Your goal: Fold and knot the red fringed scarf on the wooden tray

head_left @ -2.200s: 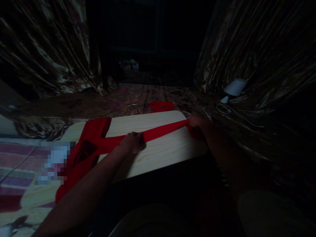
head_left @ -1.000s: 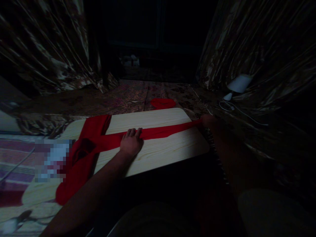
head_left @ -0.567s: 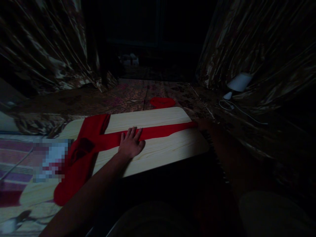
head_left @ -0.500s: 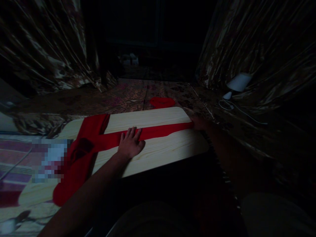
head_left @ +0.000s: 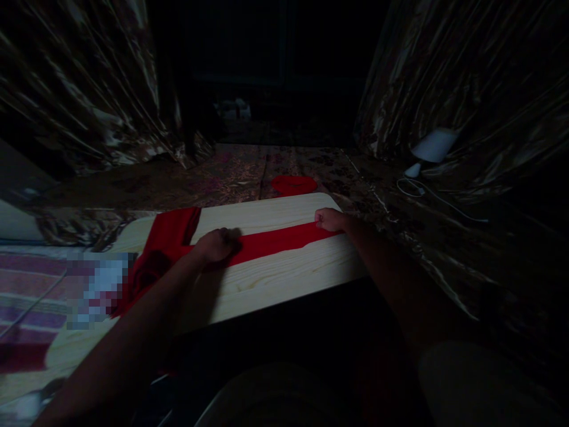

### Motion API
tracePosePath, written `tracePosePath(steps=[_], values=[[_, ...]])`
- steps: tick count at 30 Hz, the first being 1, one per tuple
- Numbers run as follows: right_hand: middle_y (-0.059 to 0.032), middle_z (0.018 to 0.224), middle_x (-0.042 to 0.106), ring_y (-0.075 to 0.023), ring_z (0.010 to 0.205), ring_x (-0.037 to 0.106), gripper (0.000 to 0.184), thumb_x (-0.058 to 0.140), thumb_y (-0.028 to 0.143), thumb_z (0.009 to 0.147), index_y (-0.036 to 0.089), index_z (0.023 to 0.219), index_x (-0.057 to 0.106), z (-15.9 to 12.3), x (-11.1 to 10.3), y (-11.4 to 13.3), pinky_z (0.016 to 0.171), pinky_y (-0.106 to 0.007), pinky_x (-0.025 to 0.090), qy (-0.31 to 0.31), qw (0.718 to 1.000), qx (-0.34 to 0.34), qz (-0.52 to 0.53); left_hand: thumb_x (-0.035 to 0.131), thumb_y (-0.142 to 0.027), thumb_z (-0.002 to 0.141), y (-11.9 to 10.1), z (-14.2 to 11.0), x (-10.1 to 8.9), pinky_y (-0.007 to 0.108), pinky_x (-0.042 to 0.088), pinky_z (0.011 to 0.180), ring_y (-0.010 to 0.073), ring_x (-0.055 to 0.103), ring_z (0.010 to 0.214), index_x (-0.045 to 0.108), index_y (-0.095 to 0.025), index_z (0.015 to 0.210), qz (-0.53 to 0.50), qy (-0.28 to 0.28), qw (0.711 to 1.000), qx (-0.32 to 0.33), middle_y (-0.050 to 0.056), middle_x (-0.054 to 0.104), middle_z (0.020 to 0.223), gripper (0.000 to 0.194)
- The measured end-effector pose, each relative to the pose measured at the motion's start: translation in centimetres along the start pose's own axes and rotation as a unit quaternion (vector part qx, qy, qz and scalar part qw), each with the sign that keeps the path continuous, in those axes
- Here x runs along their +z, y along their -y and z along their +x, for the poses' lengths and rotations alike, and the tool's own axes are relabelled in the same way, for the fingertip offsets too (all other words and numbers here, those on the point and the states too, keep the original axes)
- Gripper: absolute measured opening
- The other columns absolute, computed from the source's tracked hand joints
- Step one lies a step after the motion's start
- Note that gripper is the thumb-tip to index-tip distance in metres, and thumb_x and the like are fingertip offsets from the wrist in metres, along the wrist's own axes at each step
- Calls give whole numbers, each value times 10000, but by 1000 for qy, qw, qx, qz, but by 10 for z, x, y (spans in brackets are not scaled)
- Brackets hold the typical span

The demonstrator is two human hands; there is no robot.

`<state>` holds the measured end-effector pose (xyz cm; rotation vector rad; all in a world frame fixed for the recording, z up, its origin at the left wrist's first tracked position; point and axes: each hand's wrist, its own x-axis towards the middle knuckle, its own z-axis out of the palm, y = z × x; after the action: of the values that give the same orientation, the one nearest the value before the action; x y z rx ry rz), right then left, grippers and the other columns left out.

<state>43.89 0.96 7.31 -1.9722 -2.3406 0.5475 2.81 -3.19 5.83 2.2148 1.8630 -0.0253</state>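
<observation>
A long red cloth strip (head_left: 278,241) lies flat along a pale wooden board (head_left: 262,290). At its left it runs up to a thicker folded red cloth (head_left: 171,237), partly hidden behind my left forearm. My left hand (head_left: 216,244) is over the strip's left part, fingers curled in and closed at the cloth; the dark light hides the exact grip. My right hand (head_left: 329,219) is closed in a pinch on the upper edge of the strip, near the board's right end.
A round red item (head_left: 294,184) lies behind the board on patterned fabric (head_left: 235,169). A white lamp (head_left: 433,147) with a loose cord stands at the right. Curtains (head_left: 102,89) hang on both sides. Striped bedding (head_left: 33,290) and a blurred-out item (head_left: 98,293) are at the left.
My left hand has gone from lying flat with fingers spread to closed, a little further left. My right hand has moved left from the strip's end onto its upper edge.
</observation>
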Motion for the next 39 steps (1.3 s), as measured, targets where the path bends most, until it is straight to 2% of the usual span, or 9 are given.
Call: tracePosePath(steps=[4,8,13,17,21,27,31,35,39], values=[[-2,853,718,-143,755,609,226,619,259,833,172,1025,702,-8,-21,-8,636,-206,421,9,994,-14,105,530,-592,767,9,-2,-20,303,466,683,227,639,812,639,-194,992,-151,57,986,31,74,699,896,471],[7,823,706,-151,759,596,203,674,358,808,180,892,723,-17,-35,-11,670,-218,414,82,994,-14,71,498,-584,757,15,-2,-30,287,438,638,178,561,696,606,-206,767,-237,84,966,61,23,617,733,394],[-1,849,701,-167,808,597,265,608,431,872,183,896,700,-21,-39,-12,728,-242,432,81,994,-24,76,596,-623,685,21,-1,-35,276,463,692,187,603,778,644,-206,824,-207,113,968,79,29,668,798,442],[-5,840,698,-169,782,587,290,687,465,785,191,878,703,-18,-40,-17,709,-252,425,138,985,-45,91,677,-648,611,24,-1,-39,287,488,795,218,647,924,674,-208,1017,-248,173,948,99,41,721,939,599],[9,748,656,-148,676,535,317,736,482,708,191,821,679,-19,-41,-19,637,-250,389,205,971,-58,109,719,-661,597,31,2,-33,298,475,735,236,642,852,678,-199,935,-231,178,952,93,47,714,879,574],[13,717,598,-139,643,487,267,681,449,787,188,827,640,-28,-42,-16,607,-257,360,154,982,-61,92,654,-697,640,42,4,-26,289,457,691,230,630,809,674,-193,970,-196,149,965,92,54,707,853,603],[9,705,611,-146,665,513,282,706,459,785,180,800,663,-24,-45,-23,643,-264,380,194,978,-58,42,673,-697,590,49,7,-31,289,475,742,254,651,872,699,-191,980,-176,187,962,94,70,737,907,639],[-4,751,669,-165,711,565,344,710,530,787,192,845,704,-12,-45,-34,671,-273,426,230,970,-37,67,651,-729,638,51,12,-35,285,478,772,265,662,900,726,-183,913,-158,231,953,117,74,746,922,616],[-42,844,707,-193,771,610,364,761,542,755,196,863,728,2,-33,-34,703,-295,449,176,984,8,-3,563,-750,739,46,18,-27,315,485,774,277,681,873,754,-178,949,-60,195,972,116,111,746,937,639]])
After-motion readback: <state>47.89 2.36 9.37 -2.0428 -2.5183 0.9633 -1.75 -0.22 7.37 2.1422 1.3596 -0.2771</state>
